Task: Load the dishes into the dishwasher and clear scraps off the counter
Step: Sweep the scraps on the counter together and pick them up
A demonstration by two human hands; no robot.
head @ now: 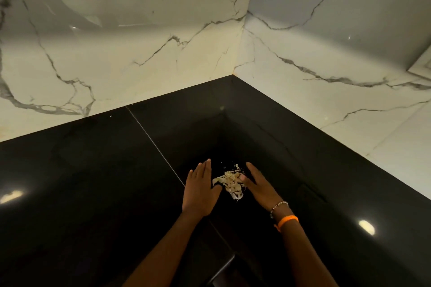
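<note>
I'm on the scrap-clearing step: my left hand (201, 190) and right hand (259, 185), fingers straight and held together, flank the small heap of pale shredded food scraps (231, 183) on the glossy black stone surface (93, 170). Next, I judge, both palms must close in and scoop underneath.

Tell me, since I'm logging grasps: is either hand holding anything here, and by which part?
Nothing is held. The left hand and right hand lie open on the counter, flanking the scraps.
</note>
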